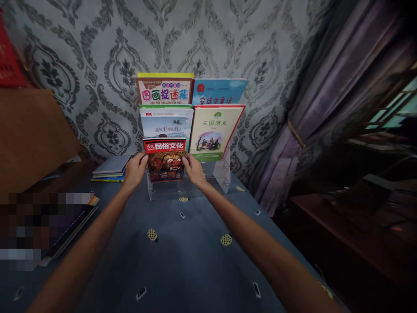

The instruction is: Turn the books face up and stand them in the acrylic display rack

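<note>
Forearms (94, 243) nearest cam, I've L hand (135, 170) + R hand (194, 169) pinching red book (165, 163) by its sides, low front-left of rack (224, 176), w/ 4 other covers (213, 132) prob done, book stack (110, 167) on table (185, 256) prob remaining.

- Pretty dim shot overall, kinda murky, with the corners sinking into shadow.
- Right side was worst: the dark red furniture (329, 217) nearly vanished into black.
- The window (387, 111) over there showed pale teal panes, smeared and soft.
- Middle was best lit; the title on the red book (166, 167) read fine.
- Blue tablecloth (182, 265) had a faint, soft sheen, no harsh glare.
- Wide-angle stretch was obvious: the curtain (322, 100) leaned hard and the cardboard box (32, 139) looked skewed and blurry.
- Chunky pixelated patch (29, 230) covered the lower left.
</note>
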A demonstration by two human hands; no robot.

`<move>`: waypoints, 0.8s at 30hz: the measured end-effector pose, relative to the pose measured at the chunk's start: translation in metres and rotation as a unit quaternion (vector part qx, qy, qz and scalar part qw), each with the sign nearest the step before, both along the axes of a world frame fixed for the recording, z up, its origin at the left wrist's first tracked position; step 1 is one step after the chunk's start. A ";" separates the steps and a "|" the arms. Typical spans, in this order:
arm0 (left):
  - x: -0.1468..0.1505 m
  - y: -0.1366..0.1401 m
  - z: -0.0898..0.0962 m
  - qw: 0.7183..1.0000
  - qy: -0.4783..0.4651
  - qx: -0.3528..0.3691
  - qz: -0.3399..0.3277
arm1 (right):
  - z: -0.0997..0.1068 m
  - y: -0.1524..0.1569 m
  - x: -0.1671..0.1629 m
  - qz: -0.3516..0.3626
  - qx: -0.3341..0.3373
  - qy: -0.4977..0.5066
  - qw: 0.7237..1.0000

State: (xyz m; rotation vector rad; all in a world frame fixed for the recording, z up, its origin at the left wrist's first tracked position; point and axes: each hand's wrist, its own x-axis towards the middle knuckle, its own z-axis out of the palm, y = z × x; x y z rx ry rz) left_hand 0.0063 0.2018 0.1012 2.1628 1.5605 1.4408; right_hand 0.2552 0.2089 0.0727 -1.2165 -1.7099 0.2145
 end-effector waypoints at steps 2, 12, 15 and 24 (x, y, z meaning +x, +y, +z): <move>0.000 0.001 0.000 1.000 -0.005 -0.012 -0.003 | -0.001 0.001 -0.001 -0.007 -0.009 -0.012 1.000; 0.003 -0.004 0.005 0.999 0.017 -0.009 0.026 | -0.001 -0.001 -0.004 -0.017 -0.020 -0.045 0.999; 0.005 -0.005 0.006 0.999 0.009 0.007 0.038 | 0.002 -0.001 -0.004 -0.016 -0.016 -0.044 0.999; 0.000 -0.006 0.004 0.999 -0.045 0.002 0.025 | -0.002 -0.006 -0.003 -0.016 0.020 0.043 0.999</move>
